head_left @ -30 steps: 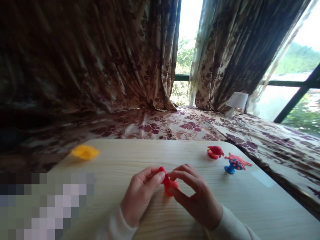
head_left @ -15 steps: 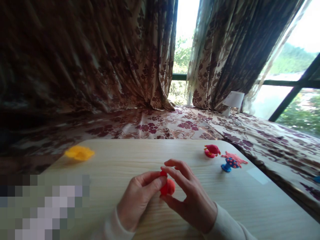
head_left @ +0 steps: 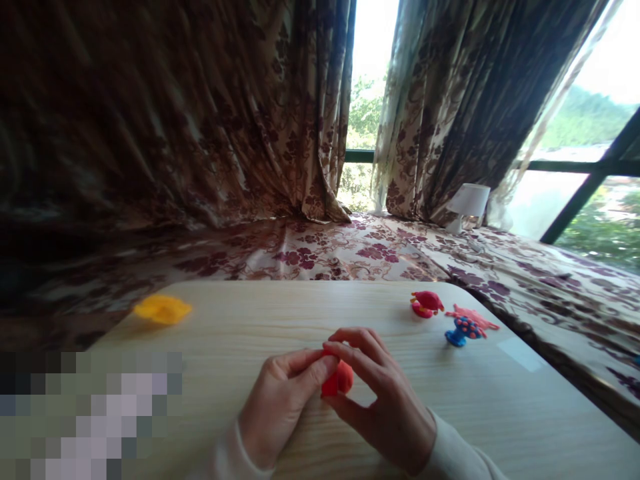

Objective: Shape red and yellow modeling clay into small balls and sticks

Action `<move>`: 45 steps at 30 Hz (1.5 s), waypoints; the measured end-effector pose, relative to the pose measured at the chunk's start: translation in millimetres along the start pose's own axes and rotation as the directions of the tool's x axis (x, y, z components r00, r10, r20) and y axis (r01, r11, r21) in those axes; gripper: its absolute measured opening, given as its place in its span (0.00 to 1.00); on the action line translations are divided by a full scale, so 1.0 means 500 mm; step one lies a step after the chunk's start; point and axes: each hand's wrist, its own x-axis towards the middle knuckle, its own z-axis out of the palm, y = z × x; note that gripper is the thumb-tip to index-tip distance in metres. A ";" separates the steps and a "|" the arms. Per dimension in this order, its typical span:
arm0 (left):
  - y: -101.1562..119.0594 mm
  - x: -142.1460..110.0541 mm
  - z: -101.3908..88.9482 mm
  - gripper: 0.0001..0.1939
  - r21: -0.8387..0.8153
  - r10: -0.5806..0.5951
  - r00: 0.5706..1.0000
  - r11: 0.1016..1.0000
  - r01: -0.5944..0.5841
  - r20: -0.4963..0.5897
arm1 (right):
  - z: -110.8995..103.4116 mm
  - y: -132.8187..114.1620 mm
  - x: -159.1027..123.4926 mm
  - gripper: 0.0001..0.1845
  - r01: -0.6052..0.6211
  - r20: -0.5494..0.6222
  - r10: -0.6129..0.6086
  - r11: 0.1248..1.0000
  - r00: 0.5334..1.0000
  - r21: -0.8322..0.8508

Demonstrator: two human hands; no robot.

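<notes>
Between both hands, over the near middle of the table, is a flattened piece of red modelling clay (head_left: 329, 386). My left hand (head_left: 283, 400) pinches its upper part between thumb and fingers. With the index fingertip at its top and the thumb at its lower end, my right hand (head_left: 387, 393) grips the same piece, its other fingers loosely curved. A rounder orange-red clay lump (head_left: 345, 377) shows just right of the red piece, inside the curve of my right hand. Whether the lump is joined to it I cannot tell.
On the light wooden table (head_left: 280, 307), a yellow clay shape (head_left: 163, 310) lies far left. At the far right stand a crimson clay figure (head_left: 427, 303), a blue clay piece with pink dots (head_left: 464, 330) and a flat pink one (head_left: 475, 315). A white lamp (head_left: 470, 199) stands beyond.
My right index finger and thumb have closed in on the ends of the red clay. My left thumb has shifted slightly over its upper part. The view has moved a little.
</notes>
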 end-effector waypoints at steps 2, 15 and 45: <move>0.002 -0.001 0.002 0.11 0.004 -0.007 1.000 1.000 0.007 -0.009 | 0.000 -0.001 -0.002 0.27 -0.001 0.004 0.001 1.000 1.000 0.001; 0.017 0.003 0.006 0.14 0.041 -0.047 0.999 0.998 0.048 -0.024 | -0.017 0.012 0.000 0.27 0.002 -0.022 -0.001 0.998 1.000 0.061; 0.010 0.005 -0.009 0.19 0.142 0.023 0.996 0.990 -0.011 -0.085 | -0.010 0.008 0.004 0.14 -0.081 -0.034 0.083 0.995 0.996 0.061</move>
